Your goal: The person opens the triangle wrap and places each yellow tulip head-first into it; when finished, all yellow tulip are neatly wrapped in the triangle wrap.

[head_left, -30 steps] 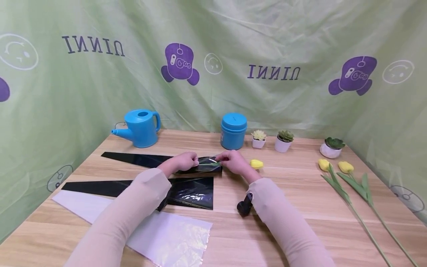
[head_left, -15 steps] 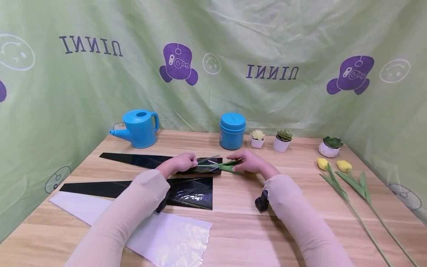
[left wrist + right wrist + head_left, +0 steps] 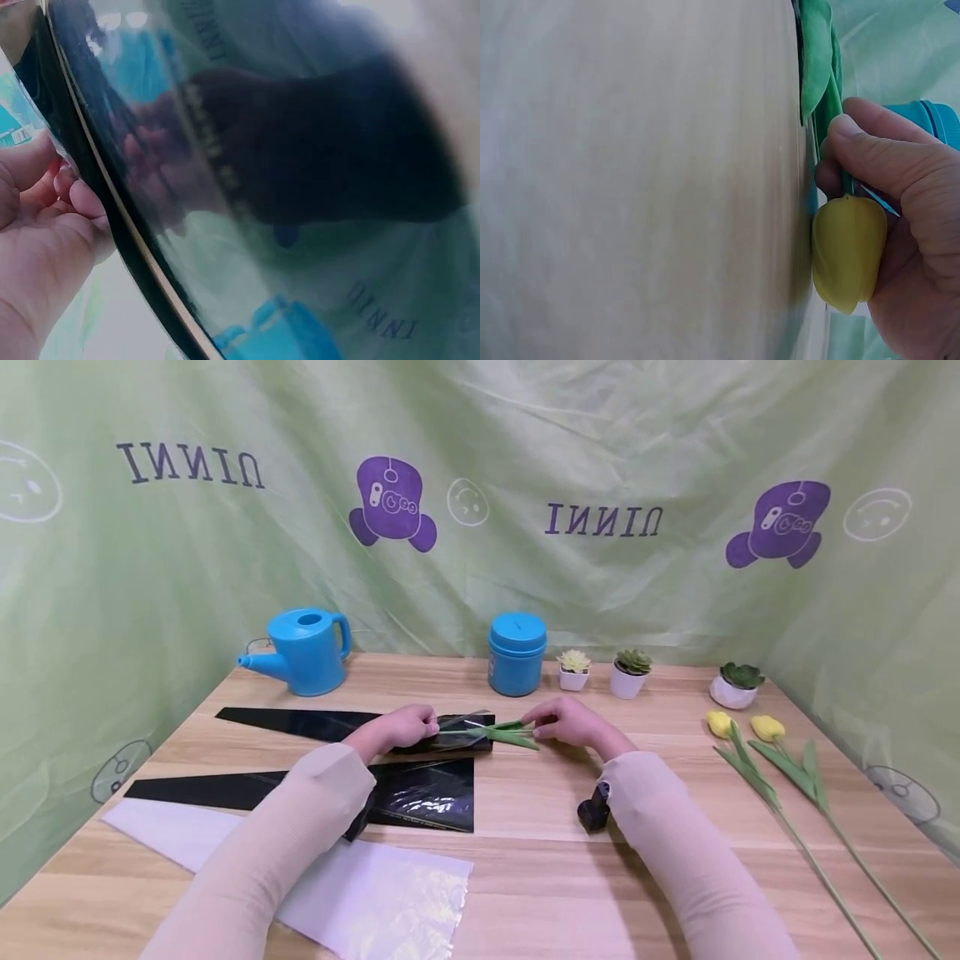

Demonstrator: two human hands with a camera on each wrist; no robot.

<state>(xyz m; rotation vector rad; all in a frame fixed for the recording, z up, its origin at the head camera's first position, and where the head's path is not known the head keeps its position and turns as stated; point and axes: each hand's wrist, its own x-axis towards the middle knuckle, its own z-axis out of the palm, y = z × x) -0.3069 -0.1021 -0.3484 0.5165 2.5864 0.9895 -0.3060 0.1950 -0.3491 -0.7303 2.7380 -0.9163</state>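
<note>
My left hand [image 3: 408,727] pinches the edge of a black, clear-fronted flower sleeve [image 3: 142,247] at the back middle of the table. A yellow tulip lies with its stem in that sleeve, and its green leaves [image 3: 510,737] stick out past the sleeve's right end. With thumb and fingertips my right hand [image 3: 566,724] pinches the tulip stem just below the bloom. The right wrist view shows the yellow bloom [image 3: 849,251] under the palm; in the head view the hand hides it.
Nearer lie a second black sleeve [image 3: 431,793] and a white sleeve [image 3: 390,902]. Two yellow tulips [image 3: 767,727] rest on the right. Along the back stand a blue watering can [image 3: 309,652], a blue lidded canister [image 3: 517,656] and small potted succulents [image 3: 628,675].
My right hand has moved right from the sleeve's end, along the tulip, to the stem by the bloom. The leaves now show outside the sleeve. My left hand keeps its grip.
</note>
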